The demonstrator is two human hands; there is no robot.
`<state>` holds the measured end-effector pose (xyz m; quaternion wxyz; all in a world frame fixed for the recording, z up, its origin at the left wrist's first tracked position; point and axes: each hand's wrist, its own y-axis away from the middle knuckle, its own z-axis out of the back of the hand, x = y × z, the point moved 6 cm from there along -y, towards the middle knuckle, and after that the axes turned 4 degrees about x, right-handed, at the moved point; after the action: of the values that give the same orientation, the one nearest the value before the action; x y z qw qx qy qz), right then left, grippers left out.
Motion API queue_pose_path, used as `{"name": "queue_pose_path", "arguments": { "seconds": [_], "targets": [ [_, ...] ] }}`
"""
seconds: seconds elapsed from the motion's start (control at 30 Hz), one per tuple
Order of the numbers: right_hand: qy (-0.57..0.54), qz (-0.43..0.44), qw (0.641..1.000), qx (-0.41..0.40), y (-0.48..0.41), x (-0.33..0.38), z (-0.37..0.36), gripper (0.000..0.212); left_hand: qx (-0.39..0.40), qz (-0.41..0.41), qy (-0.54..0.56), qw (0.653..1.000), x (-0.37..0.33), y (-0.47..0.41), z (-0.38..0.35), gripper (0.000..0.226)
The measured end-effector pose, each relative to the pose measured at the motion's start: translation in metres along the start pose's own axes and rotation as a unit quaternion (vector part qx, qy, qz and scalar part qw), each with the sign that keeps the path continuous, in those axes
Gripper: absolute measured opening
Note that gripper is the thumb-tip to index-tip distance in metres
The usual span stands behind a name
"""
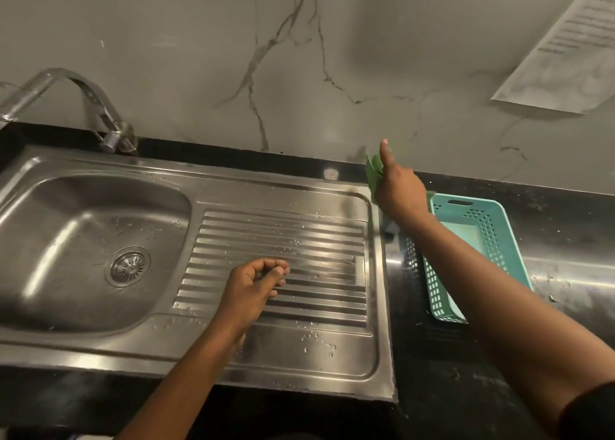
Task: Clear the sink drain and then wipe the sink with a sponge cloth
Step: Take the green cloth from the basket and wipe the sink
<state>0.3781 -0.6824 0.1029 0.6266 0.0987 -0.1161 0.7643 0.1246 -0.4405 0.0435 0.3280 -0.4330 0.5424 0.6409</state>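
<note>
A steel sink [100, 293] fills the left of the view, with a round drain strainer [129, 266] in its basin and a ribbed drainboard [299, 240] to the right. My left hand [256, 281] hovers over the drainboard with its fingers loosely curled and nothing visible in them. My right hand [396, 186] is raised at the drainboard's back right corner. It grips a green sponge cloth [373, 170], and its thumb sticks up. Most of the cloth is hidden behind the hand.
A teal plastic basket [492, 226] stands on the black counter [565, 213] right of the sink, under my right forearm. A chrome tap [83, 93] arches at the back left. A sheet of paper [572, 47] hangs on the marble wall.
</note>
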Motion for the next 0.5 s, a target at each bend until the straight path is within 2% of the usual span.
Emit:
{"name": "queue_pose_path", "arguments": {
  "seconds": [0.03, 0.1, 0.2, 0.23, 0.3, 0.5],
  "targets": [
    [0.036, 0.034, 0.999, -0.020, -0.002, 0.007, -0.003, 0.100, -0.002, 0.000, 0.001, 1.000, 0.001, 0.000, 0.002, 0.018],
    [0.071, 0.089, 0.993, -0.014, -0.005, 0.016, -0.021, 0.098, -0.004, 0.000, 0.003, 1.000, 0.002, -0.001, 0.006, 0.019],
    [0.118, 0.155, 0.976, 0.098, 0.000, 0.015, -0.067, 0.070, -0.005, -0.003, 0.002, 1.000, 0.004, -0.001, 0.011, 0.019],
    [0.146, 0.159, 0.966, 0.143, 0.004, 0.011, -0.082, 0.063, -0.005, -0.004, 0.002, 1.000, 0.006, -0.001, 0.013, 0.019],
    [0.179, 0.142, 0.953, 0.198, 0.013, -0.001, -0.102, 0.062, -0.004, -0.005, 0.002, 1.000, 0.008, -0.001, 0.016, 0.019],
    [0.147, 0.078, 0.965, 0.201, 0.033, -0.006, -0.118, 0.066, 0.001, 0.005, 0.002, 1.000, 0.014, 0.000, 0.021, 0.018]
  ]
}}
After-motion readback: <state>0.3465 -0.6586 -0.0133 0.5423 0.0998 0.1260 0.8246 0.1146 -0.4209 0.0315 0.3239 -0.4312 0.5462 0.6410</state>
